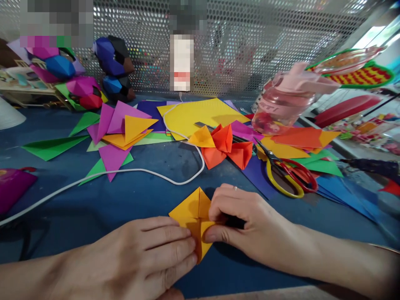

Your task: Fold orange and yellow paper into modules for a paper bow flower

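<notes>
A yellow-orange folded paper lies on the blue tabletop near its front edge, with creases meeting at its middle. My left hand lies flat over the paper's lower left part, fingers stretched out and pressing it down. My right hand pinches a flap at the paper's right side between thumb and curled fingers. A ring shows on one finger of that hand. Just beyond the paper sits a cluster of folded orange and red paper pieces.
Scissors with red and yellow handles lie to the right on coloured paper. A white cable crosses the table. Folded purple paper and green paper lie left. A pink bottle stands back right, before a perforated metal panel.
</notes>
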{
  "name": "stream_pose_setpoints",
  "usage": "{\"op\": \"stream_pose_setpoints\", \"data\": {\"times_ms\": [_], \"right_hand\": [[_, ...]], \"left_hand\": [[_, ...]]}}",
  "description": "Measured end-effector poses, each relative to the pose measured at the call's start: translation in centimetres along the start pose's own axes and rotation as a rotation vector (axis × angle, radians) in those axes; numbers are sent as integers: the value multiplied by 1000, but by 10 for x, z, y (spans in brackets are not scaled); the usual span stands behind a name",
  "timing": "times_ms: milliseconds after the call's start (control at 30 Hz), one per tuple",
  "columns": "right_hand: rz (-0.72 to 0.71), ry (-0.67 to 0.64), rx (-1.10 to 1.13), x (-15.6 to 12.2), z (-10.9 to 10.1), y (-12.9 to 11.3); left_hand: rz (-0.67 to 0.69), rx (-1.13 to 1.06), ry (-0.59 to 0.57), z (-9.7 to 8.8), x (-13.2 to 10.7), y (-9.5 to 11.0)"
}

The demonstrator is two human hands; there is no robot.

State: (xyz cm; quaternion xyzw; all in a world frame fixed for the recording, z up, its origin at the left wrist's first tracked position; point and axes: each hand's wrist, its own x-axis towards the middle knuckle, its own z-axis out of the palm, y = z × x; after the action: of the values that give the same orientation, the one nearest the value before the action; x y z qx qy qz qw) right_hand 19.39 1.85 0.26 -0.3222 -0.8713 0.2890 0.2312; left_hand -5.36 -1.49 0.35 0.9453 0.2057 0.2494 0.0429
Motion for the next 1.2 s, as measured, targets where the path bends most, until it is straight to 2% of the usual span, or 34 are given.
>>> {"op": "stream_pose_setpoints", "data": {"times_ms": [167,467,633,767,1000,1200], "right_hand": [[55,-46,-63,-1,3,-2],[98,-80,-57,2,3,-7],[142,-75,-85,1,5,-7],[196,-51,-127,1,4,-9],[208,-44,-196,-1,2,-7],[217,-80,-185,-1,-2,0]], "left_hand": [[90,15,-19,-2,1,-3],[143,70,-69,-6,-3,-6],[51,-30,-148,1,1,-5],[100,-76,-133,11,-2,-8],[137,-13,-89,18,-5,-11],[86,-39,-100,21,-8,-8]]}}
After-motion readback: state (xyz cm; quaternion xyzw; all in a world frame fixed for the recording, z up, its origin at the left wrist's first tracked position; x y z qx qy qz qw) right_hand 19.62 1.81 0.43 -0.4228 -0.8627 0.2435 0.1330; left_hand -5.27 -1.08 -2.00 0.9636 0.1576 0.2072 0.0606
